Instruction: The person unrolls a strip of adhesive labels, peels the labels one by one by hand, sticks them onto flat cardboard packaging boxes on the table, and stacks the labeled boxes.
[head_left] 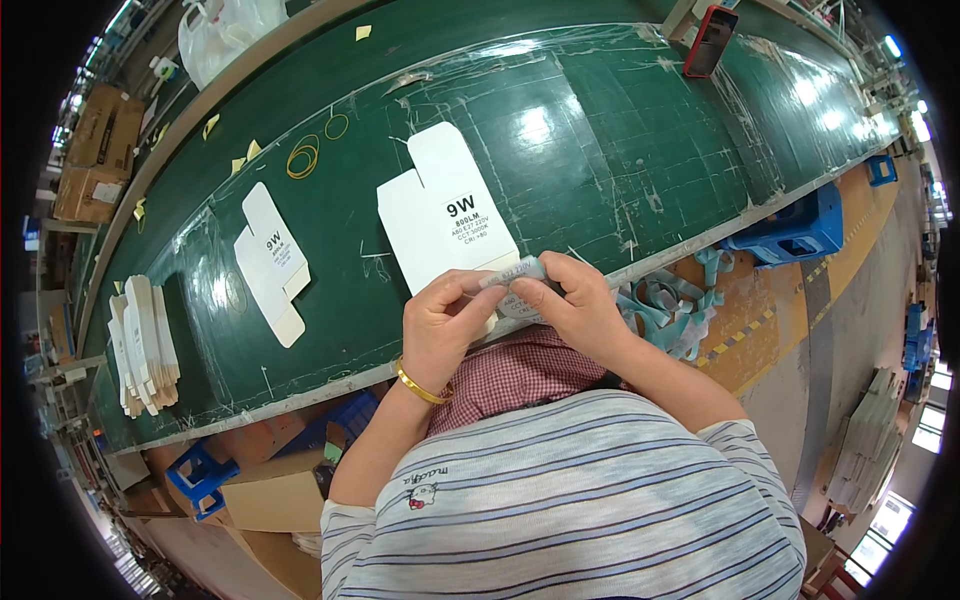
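A grey-and-orange floor [770, 370] spreads past a long, taped, green-topped bench [345, 230]. A blue plastic stool [800, 235] stands off its near edge. A flat white cardboard carton [435, 225] lies towards that edge. There, left hand [445, 308] and right hand [578, 305], fingertips closed, pinch a grey printed strip [515, 271].

The smooth green tabletop [345, 260] looks glossy — scuffed clear tape [530, 48] along it. The flat white cartons [432, 235] are smooth, matt card. The pale grey strip [515, 271] looks slightly shiny. The white bag [225, 42] is crinkled plastic — the striped white shirt [570, 490], matt cloth.
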